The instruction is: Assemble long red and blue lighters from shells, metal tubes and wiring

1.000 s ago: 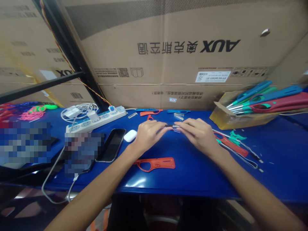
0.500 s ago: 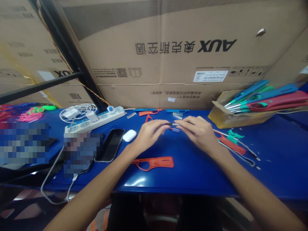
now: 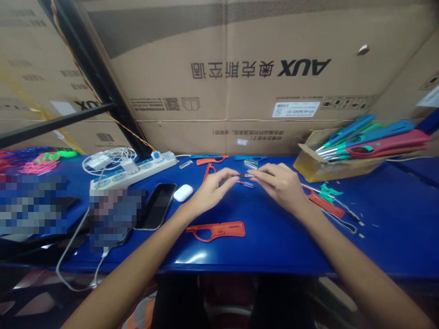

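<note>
Fingertips of my left hand [image 3: 214, 186] and my right hand [image 3: 280, 186] are closed on opposite ends of a small thin dark-and-silver part [image 3: 245, 175], held level above the table. Its exact kind is too small to make out. Just beneath it lies a small tool with a clear blue handle [image 3: 247, 184]. Nearer to me an orange lighter casing half [image 3: 231, 229] rests flat, its inner side up. Behind my hands lie another orange casing piece [image 3: 207, 161], a blue casing piece [image 3: 243, 158] and several small clear-and-metal parts [image 3: 251, 165].
At the right, a cardboard box [image 3: 318, 172] holds several long-necked lighters [image 3: 387, 144]. An orange lighter piece [image 3: 324, 204], metal tubes and green bits [image 3: 327, 193] lie before it. Leftward are a white earphone case [image 3: 183, 193], a phone [image 3: 156, 208] and a power strip [image 3: 137, 172].
Both hands keep hold of the small part, with only slight finger movement. The whole view has shifted a little; the objects on the table stay in place.
</note>
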`<state>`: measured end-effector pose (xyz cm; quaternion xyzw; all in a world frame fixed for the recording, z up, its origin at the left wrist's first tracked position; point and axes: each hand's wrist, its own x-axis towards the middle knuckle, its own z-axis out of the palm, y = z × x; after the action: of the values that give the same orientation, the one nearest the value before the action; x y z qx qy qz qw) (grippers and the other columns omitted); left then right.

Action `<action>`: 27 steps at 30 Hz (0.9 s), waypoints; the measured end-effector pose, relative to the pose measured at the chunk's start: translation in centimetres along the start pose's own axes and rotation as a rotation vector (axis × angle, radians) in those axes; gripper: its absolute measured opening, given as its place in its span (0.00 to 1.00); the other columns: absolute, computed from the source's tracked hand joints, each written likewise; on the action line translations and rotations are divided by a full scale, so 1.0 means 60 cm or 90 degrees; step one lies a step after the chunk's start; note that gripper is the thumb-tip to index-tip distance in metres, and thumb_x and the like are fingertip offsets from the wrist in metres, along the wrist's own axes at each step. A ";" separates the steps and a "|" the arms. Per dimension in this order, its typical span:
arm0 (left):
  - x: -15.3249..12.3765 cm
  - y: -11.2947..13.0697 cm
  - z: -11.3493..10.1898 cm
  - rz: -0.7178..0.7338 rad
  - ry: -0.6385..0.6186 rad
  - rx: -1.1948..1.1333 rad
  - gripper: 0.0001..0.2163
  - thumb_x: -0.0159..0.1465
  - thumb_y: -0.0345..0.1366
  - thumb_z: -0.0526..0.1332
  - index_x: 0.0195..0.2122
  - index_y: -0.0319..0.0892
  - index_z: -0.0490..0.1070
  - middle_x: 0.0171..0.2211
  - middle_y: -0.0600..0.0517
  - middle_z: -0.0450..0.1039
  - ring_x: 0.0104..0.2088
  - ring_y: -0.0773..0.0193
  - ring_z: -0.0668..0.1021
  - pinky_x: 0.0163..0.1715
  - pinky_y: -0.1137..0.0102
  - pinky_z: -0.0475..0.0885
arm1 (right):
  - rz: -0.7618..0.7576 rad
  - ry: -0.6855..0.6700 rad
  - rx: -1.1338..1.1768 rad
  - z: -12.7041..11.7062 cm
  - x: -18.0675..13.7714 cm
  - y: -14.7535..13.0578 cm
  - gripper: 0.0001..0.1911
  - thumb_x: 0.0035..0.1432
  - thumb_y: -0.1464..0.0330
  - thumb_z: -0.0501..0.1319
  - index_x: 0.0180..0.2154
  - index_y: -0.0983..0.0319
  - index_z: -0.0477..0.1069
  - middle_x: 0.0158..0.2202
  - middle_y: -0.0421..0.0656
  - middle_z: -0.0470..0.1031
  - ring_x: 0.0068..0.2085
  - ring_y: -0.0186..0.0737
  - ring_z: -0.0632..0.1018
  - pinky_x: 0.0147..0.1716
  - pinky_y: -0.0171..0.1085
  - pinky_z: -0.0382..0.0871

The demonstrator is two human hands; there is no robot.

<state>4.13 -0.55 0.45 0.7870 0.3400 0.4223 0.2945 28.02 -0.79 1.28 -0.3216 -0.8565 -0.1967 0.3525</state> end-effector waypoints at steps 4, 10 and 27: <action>0.001 0.001 0.001 0.019 -0.007 -0.011 0.08 0.71 0.38 0.59 0.45 0.42 0.75 0.39 0.50 0.79 0.38 0.64 0.79 0.40 0.68 0.74 | -0.017 -0.012 0.002 0.002 0.001 -0.006 0.12 0.70 0.66 0.57 0.49 0.58 0.78 0.38 0.45 0.82 0.37 0.39 0.78 0.35 0.40 0.63; 0.001 0.000 0.002 0.033 0.011 0.000 0.08 0.69 0.39 0.62 0.46 0.42 0.73 0.35 0.52 0.77 0.33 0.66 0.77 0.34 0.71 0.73 | -0.014 -0.022 0.010 0.001 0.003 -0.011 0.12 0.71 0.66 0.58 0.49 0.57 0.78 0.38 0.44 0.82 0.37 0.39 0.78 0.36 0.40 0.63; 0.000 -0.001 0.003 0.129 0.041 0.199 0.06 0.71 0.37 0.60 0.44 0.42 0.74 0.38 0.51 0.78 0.37 0.64 0.78 0.40 0.67 0.70 | 0.000 -0.043 0.019 0.002 0.002 -0.014 0.12 0.71 0.65 0.57 0.50 0.58 0.77 0.40 0.44 0.82 0.37 0.39 0.78 0.35 0.40 0.62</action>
<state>4.30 -0.52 0.31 0.8394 0.3297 0.4168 0.1136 27.33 -1.24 1.19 -0.3229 -0.8708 -0.1726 0.3280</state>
